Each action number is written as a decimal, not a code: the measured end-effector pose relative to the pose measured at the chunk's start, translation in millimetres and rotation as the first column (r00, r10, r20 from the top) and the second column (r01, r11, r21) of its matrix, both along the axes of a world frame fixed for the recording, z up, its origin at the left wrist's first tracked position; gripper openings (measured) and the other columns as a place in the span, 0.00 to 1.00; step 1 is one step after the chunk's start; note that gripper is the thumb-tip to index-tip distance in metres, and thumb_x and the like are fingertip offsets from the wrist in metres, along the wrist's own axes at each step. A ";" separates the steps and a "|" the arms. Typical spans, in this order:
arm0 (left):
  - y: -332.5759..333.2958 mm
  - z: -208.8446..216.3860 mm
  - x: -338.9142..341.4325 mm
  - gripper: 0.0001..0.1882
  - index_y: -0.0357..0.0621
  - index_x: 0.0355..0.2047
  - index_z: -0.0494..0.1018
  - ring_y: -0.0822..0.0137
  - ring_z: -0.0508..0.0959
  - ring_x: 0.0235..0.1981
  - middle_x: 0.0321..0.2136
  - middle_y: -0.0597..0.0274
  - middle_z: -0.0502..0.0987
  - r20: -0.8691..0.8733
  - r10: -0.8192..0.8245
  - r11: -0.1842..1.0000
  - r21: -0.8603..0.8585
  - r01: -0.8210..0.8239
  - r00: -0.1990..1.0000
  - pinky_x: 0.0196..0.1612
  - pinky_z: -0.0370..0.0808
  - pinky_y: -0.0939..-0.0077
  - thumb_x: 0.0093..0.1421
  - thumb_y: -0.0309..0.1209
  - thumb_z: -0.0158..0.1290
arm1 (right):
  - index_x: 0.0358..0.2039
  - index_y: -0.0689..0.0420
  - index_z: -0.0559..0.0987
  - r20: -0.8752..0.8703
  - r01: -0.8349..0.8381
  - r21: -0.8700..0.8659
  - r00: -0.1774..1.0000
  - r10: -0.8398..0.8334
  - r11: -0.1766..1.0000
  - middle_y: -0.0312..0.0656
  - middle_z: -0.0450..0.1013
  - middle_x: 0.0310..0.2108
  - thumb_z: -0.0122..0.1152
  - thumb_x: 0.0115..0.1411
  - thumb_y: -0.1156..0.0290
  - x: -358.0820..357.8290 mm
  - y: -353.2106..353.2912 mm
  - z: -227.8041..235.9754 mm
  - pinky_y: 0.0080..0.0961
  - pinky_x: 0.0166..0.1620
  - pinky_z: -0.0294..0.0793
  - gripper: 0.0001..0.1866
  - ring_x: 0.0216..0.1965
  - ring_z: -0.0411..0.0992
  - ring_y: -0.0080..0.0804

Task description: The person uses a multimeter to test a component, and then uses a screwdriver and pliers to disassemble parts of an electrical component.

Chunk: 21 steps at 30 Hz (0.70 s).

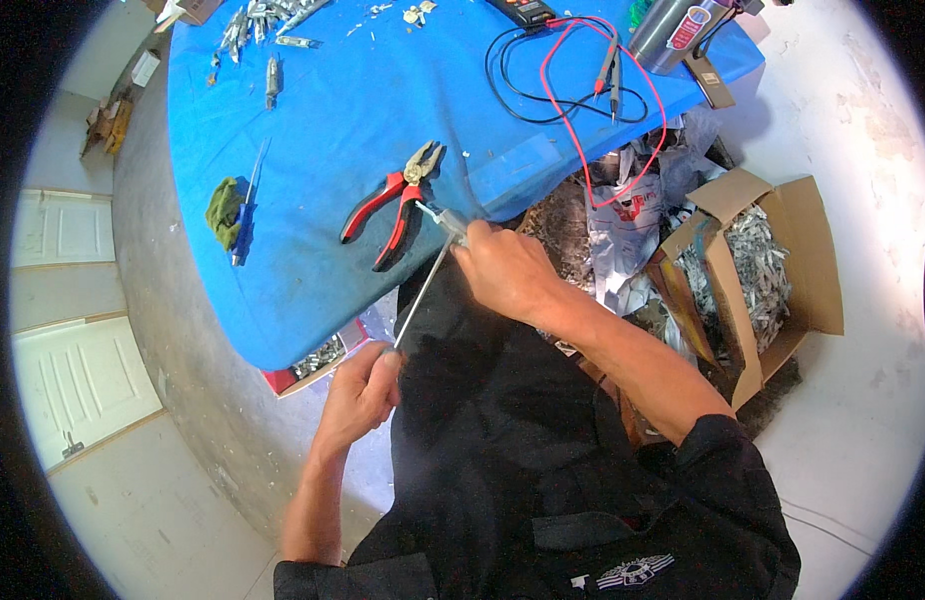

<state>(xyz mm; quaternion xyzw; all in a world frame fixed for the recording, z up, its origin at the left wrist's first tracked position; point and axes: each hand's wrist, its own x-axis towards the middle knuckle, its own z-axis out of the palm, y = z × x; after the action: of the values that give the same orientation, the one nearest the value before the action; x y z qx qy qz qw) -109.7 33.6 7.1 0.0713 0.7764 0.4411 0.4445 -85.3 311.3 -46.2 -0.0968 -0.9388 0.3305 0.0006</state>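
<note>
My left hand [361, 394], low at the table's near edge, is closed round a screwdriver whose handle it hides. The thin metal shaft [423, 292] slants up toward my right hand [508, 268]. That hand pinches a small pale grey, partly clear piece [448, 222]; its exact kind is unclear. The shaft's tip meets or passes just beside the piece. Just beyond, red-and-black pliers [398, 208] lie on the blue table cover [333, 120] with their handles spread. A blue-handled screwdriver [244, 232] rests farther left, against a green cloth-like lump [223, 213].
Several small silvery pieces [258, 25] lie at the far left. A multimeter [526, 12] with red and black leads and a metal tumbler [673, 38] occupy the far right. Beside the table, a cardboard box [823, 270] holds silvery scraps; another box [318, 368] sits below the near-left edge.
</note>
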 end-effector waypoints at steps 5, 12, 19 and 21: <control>-0.7 -18.5 11.3 0.21 0.39 0.45 0.74 0.76 0.66 0.10 0.16 0.64 0.72 0.022 0.055 0.996 0.071 -0.056 0.998 0.12 0.60 0.78 0.78 0.47 0.45 | 0.35 0.64 0.75 0.012 0.012 0.007 1.000 -0.012 1.000 0.62 0.80 0.26 0.60 0.71 0.61 -0.4 -0.6 1.8 0.58 0.35 0.81 0.17 0.31 0.81 0.65; 3.1 -21.7 19.8 0.24 0.38 0.44 0.76 0.74 0.72 0.14 0.17 0.66 0.73 0.037 0.079 0.993 0.084 -0.082 0.996 0.17 0.67 0.76 0.77 0.50 0.46 | 0.36 0.67 0.76 0.045 0.010 -0.040 0.999 -0.008 0.999 0.66 0.79 0.28 0.57 0.72 0.61 -1.3 0.4 7.9 0.61 0.39 0.78 0.18 0.34 0.80 0.68; 7.4 21.1 4.7 0.11 0.36 0.43 0.77 0.38 0.81 0.27 0.25 0.36 0.78 -0.570 -0.174 0.981 -0.173 0.090 0.803 0.32 0.74 0.51 0.71 0.34 0.57 | 0.34 0.65 0.76 0.020 0.017 0.021 1.000 -0.017 1.000 0.64 0.79 0.26 0.59 0.71 0.60 0.3 0.5 8.9 0.60 0.36 0.80 0.18 0.32 0.81 0.66; 6.4 25.1 3.7 0.11 0.36 0.42 0.77 0.40 0.81 0.26 0.24 0.37 0.77 -0.571 -0.157 0.985 -0.154 0.083 0.806 0.31 0.74 0.53 0.71 0.34 0.57 | 0.34 0.65 0.76 0.008 0.010 0.007 1.000 -0.010 1.000 0.64 0.79 0.26 0.60 0.71 0.60 0.9 0.5 7.6 0.60 0.36 0.80 0.18 0.32 0.81 0.66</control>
<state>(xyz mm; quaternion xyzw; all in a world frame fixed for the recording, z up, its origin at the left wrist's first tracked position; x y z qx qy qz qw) -106.1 40.0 32.2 0.2243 0.8942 0.3213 0.2165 -84.4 311.7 -38.5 -0.1029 -0.9395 0.3268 -0.0011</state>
